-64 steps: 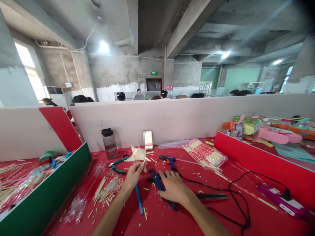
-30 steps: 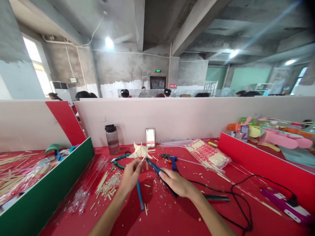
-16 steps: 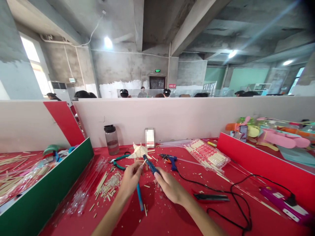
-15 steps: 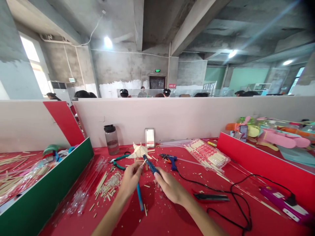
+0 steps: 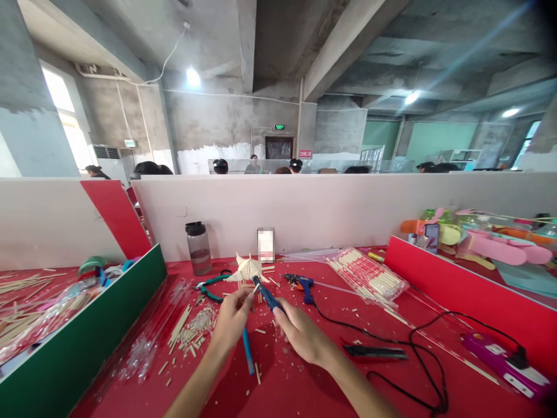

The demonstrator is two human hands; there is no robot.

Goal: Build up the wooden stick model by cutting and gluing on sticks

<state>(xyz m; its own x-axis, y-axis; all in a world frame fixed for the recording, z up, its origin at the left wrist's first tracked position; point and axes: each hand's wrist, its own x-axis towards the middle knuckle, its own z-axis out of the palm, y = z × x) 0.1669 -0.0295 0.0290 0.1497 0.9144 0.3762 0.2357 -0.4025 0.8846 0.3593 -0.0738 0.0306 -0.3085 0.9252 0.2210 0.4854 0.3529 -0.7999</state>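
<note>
My left hand (image 5: 235,310) pinches a short thin wooden stick (image 5: 256,288) near the middle of the red table. My right hand (image 5: 298,328) is wrapped round a dark blue cutting tool (image 5: 268,295), whose tip meets the stick. Just behind both hands sits a star-like model (image 5: 246,268) built of pale sticks. A blue strip (image 5: 248,351) lies under and in front of my left hand. Green-handled pliers (image 5: 212,292) rest to the left of the model, and a blue glue gun (image 5: 306,285) lies to the right.
Cut stick pieces (image 5: 191,334) and plastic wrap (image 5: 141,342) lie at left, near a bottle (image 5: 199,249). Bundled sticks (image 5: 369,276), a black knife (image 5: 376,352), a cable and a purple power strip (image 5: 507,366) are at right. Green (image 5: 108,307) and red dividers (image 5: 474,296) flank the table.
The view has shifted very slightly. Both hands keep nearly the same pose, with the stick still at the tool's tip.
</note>
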